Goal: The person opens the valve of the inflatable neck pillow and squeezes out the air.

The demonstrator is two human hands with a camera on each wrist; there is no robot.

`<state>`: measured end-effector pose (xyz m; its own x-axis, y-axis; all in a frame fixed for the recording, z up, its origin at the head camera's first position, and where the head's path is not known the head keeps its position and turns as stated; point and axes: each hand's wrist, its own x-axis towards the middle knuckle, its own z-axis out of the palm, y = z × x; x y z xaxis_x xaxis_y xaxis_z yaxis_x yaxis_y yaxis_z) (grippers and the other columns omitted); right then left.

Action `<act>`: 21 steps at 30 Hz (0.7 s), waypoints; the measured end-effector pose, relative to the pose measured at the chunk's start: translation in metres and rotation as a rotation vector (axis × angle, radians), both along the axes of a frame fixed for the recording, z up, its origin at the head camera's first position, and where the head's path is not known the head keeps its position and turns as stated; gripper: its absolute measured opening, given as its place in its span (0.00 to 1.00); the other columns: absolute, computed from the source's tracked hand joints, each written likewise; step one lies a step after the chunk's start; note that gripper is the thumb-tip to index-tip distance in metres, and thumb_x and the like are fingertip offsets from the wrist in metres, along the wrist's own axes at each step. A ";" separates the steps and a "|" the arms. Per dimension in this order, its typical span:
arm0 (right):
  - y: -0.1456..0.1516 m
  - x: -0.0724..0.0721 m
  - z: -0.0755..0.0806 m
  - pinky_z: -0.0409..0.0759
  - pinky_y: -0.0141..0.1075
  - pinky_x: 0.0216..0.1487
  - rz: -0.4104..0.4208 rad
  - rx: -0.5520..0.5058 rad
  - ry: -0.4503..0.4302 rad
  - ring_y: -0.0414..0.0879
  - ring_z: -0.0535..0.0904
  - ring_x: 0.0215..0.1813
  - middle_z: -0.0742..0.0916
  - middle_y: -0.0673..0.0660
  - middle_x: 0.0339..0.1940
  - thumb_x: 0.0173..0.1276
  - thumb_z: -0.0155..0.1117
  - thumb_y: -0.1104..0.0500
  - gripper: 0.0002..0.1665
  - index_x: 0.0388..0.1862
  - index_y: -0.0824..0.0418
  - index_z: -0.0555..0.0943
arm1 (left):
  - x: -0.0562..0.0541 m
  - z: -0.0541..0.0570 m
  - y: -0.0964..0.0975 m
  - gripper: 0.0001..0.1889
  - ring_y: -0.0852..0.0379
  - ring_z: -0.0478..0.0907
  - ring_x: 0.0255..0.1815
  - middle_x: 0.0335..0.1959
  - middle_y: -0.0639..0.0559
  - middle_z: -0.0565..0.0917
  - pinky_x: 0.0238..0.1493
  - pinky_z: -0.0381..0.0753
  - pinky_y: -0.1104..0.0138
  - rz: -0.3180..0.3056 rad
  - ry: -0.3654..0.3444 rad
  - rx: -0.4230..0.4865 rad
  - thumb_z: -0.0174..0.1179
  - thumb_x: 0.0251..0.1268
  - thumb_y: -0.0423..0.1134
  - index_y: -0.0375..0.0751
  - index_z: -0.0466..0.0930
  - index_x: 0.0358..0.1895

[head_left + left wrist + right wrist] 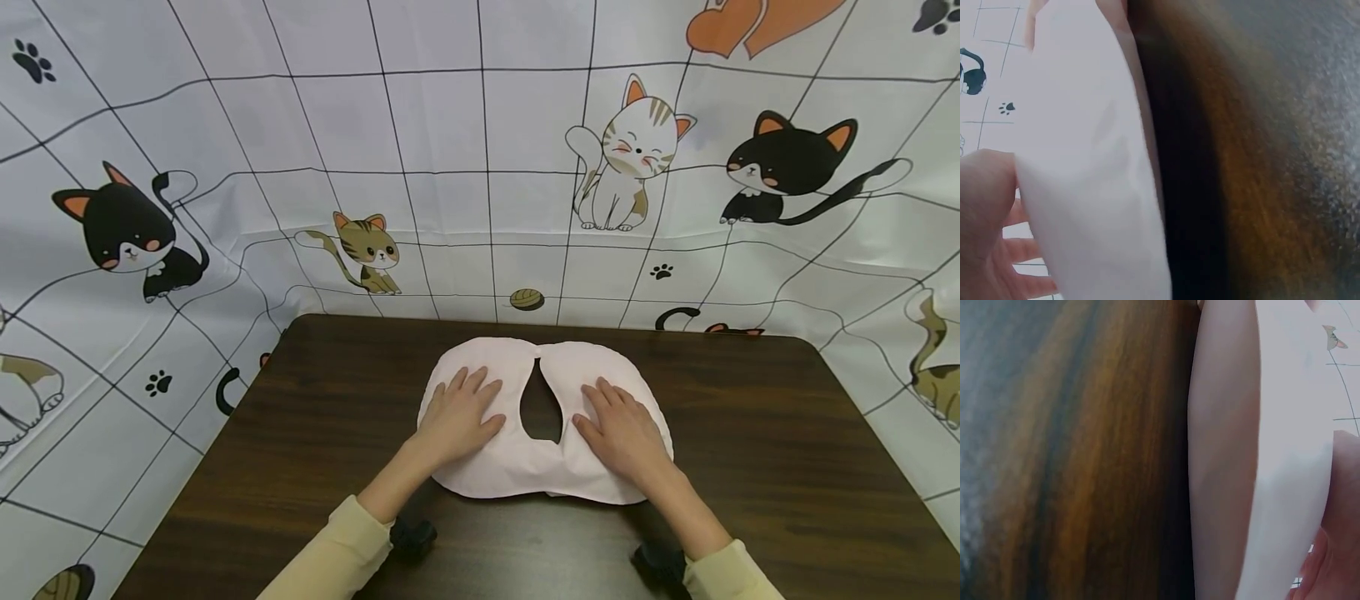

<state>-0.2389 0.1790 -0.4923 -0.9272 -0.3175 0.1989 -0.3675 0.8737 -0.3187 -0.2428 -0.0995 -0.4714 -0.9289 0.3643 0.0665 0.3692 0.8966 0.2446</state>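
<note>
While a white cat-print fabric sheet (435, 125) hung behind, a dark brown wood-grain table (757, 433) ran wide, leaving broad room left and right of a pale pink, two-lobed fabric cushion (551, 468). The cushion lay just inside the far edge, a teardrop gap at its middle! On its left lobe sat the left hand (459, 418), on its right the right hand (621, 429), both flat, fingers nearly straight and loosely spread, resting without a grip.

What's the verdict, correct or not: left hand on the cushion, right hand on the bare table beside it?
Wrong about the right hand: the head view shows it on the cushion, not the table. The left hand is on the cushion, as you say.
</note>
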 end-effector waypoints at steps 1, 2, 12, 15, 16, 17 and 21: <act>0.000 0.001 0.001 0.68 0.63 0.66 -0.001 -0.002 -0.004 0.69 0.70 0.71 0.74 0.72 0.72 0.75 0.63 0.50 0.31 0.70 0.67 0.75 | 0.001 0.001 0.000 0.29 0.33 0.59 0.77 0.76 0.41 0.67 0.68 0.61 0.34 0.000 0.000 0.003 0.60 0.74 0.54 0.47 0.74 0.73; 0.000 0.002 0.002 0.68 0.62 0.66 -0.002 -0.003 -0.006 0.69 0.70 0.71 0.74 0.71 0.72 0.75 0.63 0.50 0.31 0.70 0.67 0.75 | 0.001 0.003 0.000 0.29 0.33 0.59 0.77 0.76 0.41 0.67 0.68 0.61 0.33 -0.001 0.001 0.005 0.60 0.74 0.53 0.46 0.74 0.73; 0.004 0.016 0.010 0.69 0.62 0.65 0.001 -0.013 0.016 0.68 0.70 0.71 0.75 0.69 0.72 0.75 0.64 0.49 0.31 0.70 0.65 0.76 | 0.016 0.017 0.000 0.28 0.35 0.60 0.77 0.75 0.41 0.69 0.67 0.62 0.32 -0.004 0.040 0.022 0.61 0.72 0.52 0.47 0.76 0.71; 0.005 0.020 0.008 0.69 0.62 0.65 0.004 -0.010 0.028 0.67 0.71 0.70 0.75 0.68 0.72 0.75 0.64 0.48 0.32 0.70 0.65 0.76 | 0.021 0.018 -0.001 0.27 0.36 0.60 0.77 0.75 0.42 0.69 0.67 0.60 0.31 0.001 0.051 0.018 0.60 0.72 0.53 0.48 0.76 0.71; 0.006 0.022 0.007 0.69 0.62 0.65 0.004 -0.011 0.033 0.67 0.71 0.70 0.76 0.68 0.72 0.75 0.64 0.48 0.32 0.70 0.65 0.76 | 0.022 0.018 -0.001 0.27 0.36 0.60 0.77 0.75 0.42 0.69 0.67 0.59 0.30 0.003 0.057 0.015 0.60 0.72 0.53 0.48 0.76 0.71; 0.006 0.023 0.006 0.69 0.62 0.65 0.004 -0.010 0.039 0.67 0.71 0.70 0.76 0.68 0.71 0.74 0.64 0.48 0.32 0.69 0.65 0.76 | 0.022 0.018 -0.002 0.27 0.36 0.60 0.77 0.75 0.42 0.69 0.67 0.59 0.30 0.005 0.062 0.012 0.60 0.72 0.53 0.48 0.77 0.70; 0.007 0.026 0.003 0.70 0.62 0.64 0.006 0.002 0.053 0.66 0.72 0.69 0.77 0.68 0.70 0.74 0.64 0.49 0.32 0.69 0.66 0.76 | 0.024 0.017 -0.003 0.27 0.36 0.61 0.77 0.75 0.43 0.70 0.67 0.61 0.31 0.009 0.064 0.008 0.60 0.72 0.54 0.48 0.78 0.69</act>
<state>-0.2133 0.1856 -0.4889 -0.9134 -0.3233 0.2473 -0.3890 0.8722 -0.2966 -0.2192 -0.1029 -0.4548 -0.9259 0.3550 0.1289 0.3761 0.8980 0.2282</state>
